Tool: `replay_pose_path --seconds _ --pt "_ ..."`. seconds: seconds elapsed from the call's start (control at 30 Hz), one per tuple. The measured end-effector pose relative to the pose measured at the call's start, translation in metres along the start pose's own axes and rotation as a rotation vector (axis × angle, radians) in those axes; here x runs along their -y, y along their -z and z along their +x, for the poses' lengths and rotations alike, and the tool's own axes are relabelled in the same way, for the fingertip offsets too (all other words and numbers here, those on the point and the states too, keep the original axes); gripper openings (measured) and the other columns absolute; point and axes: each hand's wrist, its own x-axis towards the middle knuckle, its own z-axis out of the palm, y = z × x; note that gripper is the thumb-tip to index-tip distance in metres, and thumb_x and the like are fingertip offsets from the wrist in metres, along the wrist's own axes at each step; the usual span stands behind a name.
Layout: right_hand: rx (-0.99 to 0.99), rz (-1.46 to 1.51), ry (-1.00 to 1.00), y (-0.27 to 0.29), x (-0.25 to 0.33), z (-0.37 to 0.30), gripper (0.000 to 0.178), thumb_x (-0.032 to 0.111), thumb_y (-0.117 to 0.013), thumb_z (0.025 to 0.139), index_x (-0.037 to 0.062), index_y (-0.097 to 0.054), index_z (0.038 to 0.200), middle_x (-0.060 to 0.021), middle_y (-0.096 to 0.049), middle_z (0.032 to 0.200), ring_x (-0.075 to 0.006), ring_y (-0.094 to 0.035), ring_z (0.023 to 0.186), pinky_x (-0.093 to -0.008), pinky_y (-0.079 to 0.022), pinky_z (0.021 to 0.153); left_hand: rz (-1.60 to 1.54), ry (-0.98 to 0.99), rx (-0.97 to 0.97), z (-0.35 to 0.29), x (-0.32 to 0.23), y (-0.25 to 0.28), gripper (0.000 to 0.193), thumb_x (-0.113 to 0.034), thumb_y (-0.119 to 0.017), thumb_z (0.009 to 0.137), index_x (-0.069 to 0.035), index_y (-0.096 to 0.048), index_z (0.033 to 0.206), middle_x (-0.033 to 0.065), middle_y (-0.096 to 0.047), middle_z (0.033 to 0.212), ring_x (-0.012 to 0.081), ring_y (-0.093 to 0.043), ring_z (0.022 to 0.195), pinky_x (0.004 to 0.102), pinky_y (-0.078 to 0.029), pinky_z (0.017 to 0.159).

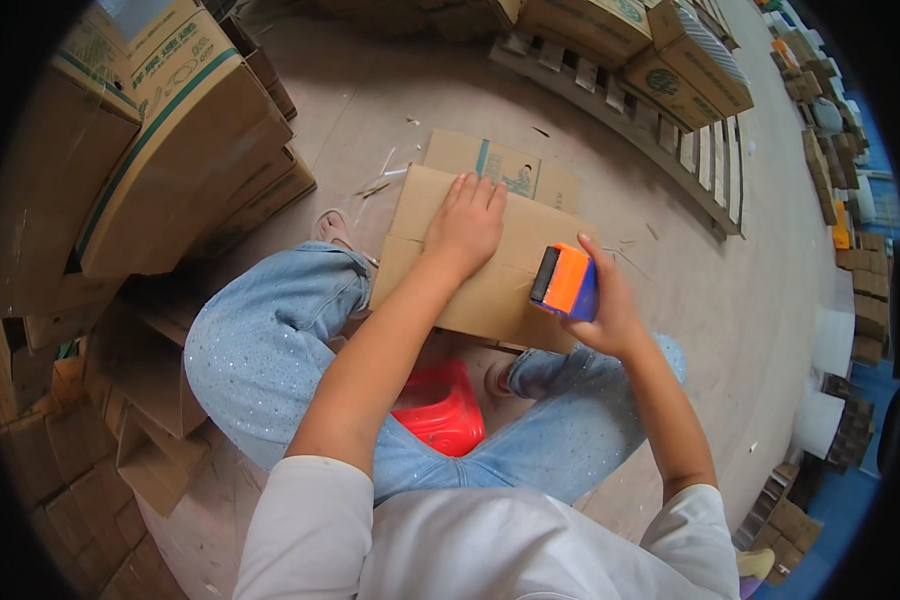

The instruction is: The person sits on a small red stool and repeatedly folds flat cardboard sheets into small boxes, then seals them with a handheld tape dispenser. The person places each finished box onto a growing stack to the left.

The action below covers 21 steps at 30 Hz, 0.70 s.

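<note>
A brown cardboard box (490, 290) stands between my knees, its plain top facing up. My left hand (467, 225) lies flat on that top, fingers stretched toward the far edge. In my right hand (612, 310) is an orange-and-blue block-shaped hand tool (570, 280) with a black end, held over the right part of the box. Whether the tool touches the cardboard I cannot tell. Behind the box's far edge shows more cardboard (550, 185) with a green stripe and print. Under me is a red plastic stool (445, 405).
Large printed cartons (185, 130) are stacked close on my left, with an open carton (160, 450) below them. Ahead to the right, cartons (685, 75) sit on a wooden pallet (660, 135). Scraps (375, 188) litter the floor. More stacked goods (860, 290) line the far right.
</note>
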Motion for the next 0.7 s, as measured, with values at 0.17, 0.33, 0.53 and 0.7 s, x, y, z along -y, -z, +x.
replay_pose_path --seconds 0.17,0.33,0.53,0.7 --pt "-0.006 -0.132 0.115 -0.013 -0.021 0.011 0.084 0.013 -0.068 0.056 0.0093 -0.041 0.136 -0.0194 -0.055 0.095 -0.0395 -0.056 0.081 -0.0416 -0.048 0.071 0.02 0.011 -0.04 -0.002 0.0 0.002 0.039 -0.016 -0.052 0.085 0.001 -0.055 0.12 0.0196 -0.056 0.119 0.0341 -0.049 0.117 0.0441 -0.033 0.106" --pt "-0.07 -0.084 0.256 -0.014 -0.032 0.001 0.086 0.014 -0.068 0.056 0.0083 -0.037 0.137 -0.0183 -0.053 0.09 -0.0384 -0.055 0.075 -0.0423 -0.047 0.068 -0.433 0.323 0.042 -0.005 -0.022 0.046 0.036 -0.017 -0.052 0.087 0.001 -0.055 0.118 0.0154 -0.063 0.109 0.0296 -0.06 0.099 0.041 -0.045 0.091" --pt "-0.024 -0.123 0.174 -0.015 -0.023 0.008 0.088 0.015 -0.068 0.056 0.0084 -0.037 0.138 -0.0165 -0.052 0.088 -0.0345 -0.057 0.073 -0.0394 -0.048 0.063 -1.492 0.995 0.638 0.002 -0.031 0.088 0.035 -0.024 -0.046 0.092 -0.001 -0.055 0.118 0.012 -0.067 0.099 0.0171 -0.064 0.085 0.0304 -0.05 0.08" --pt "0.079 -0.226 0.091 -0.009 0.0 0.016 0.088 0.019 -0.069 0.059 0.0135 -0.038 0.141 -0.0138 -0.054 0.102 -0.033 -0.06 0.081 -0.0396 -0.051 0.067 -1.523 1.054 0.675 0.006 -0.027 0.105 0.029 -0.019 -0.05 0.092 0.0 -0.059 0.111 0.0093 -0.067 0.099 0.017 -0.065 0.092 0.0294 -0.05 0.083"
